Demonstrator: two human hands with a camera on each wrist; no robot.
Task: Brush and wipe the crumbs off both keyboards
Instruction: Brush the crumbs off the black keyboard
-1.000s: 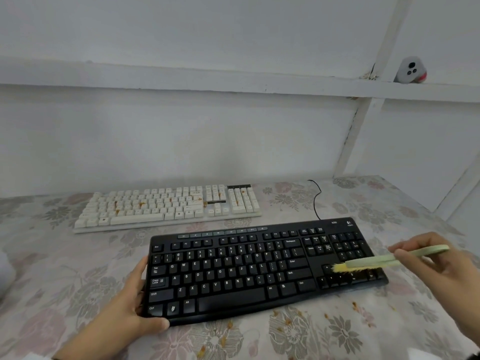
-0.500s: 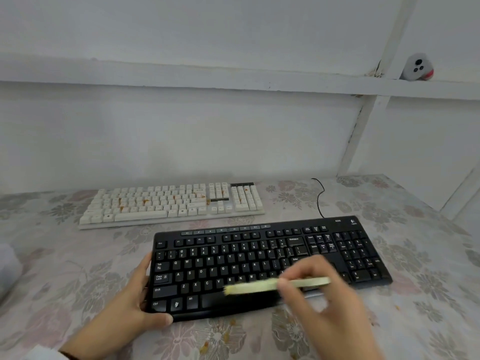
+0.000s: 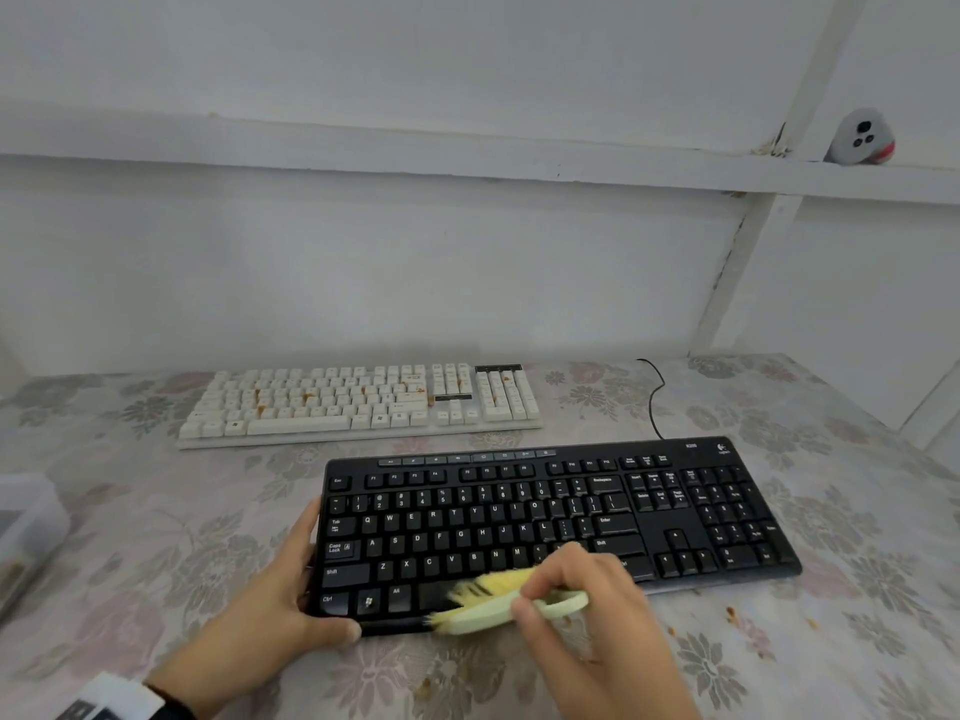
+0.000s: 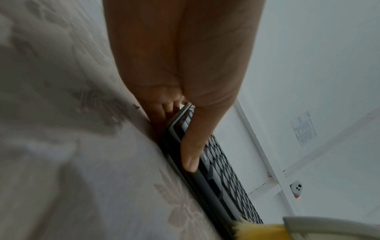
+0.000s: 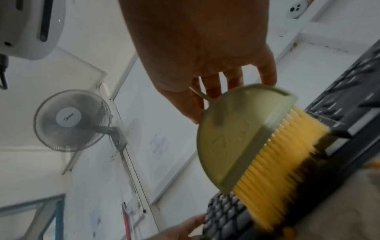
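Observation:
A black keyboard (image 3: pixel 545 517) lies near me on the flowered tablecloth. My left hand (image 3: pixel 291 605) grips its left front corner, thumb on the front edge (image 4: pixel 191 155). My right hand (image 3: pixel 582 605) holds a pale green brush (image 3: pixel 498 613) with yellow bristles (image 5: pixel 273 162); the bristles touch the keyboard's front row near the space bar. A white keyboard (image 3: pixel 363 402) with orange-brown crumbs between its keys lies farther back. Loose crumbs (image 3: pixel 732 613) sit on the cloth right of my right hand.
A black cable (image 3: pixel 655 392) runs from the black keyboard towards the wall. A clear plastic box (image 3: pixel 26 522) stands at the left edge. A white ledge carries a small white and red device (image 3: pixel 860 137). A wall fan (image 5: pixel 72 120) shows in the right wrist view.
My right hand has swept the brush from the keyboard's right end leftward to the front row near the space bar. The left hand has kept its hold on the corner.

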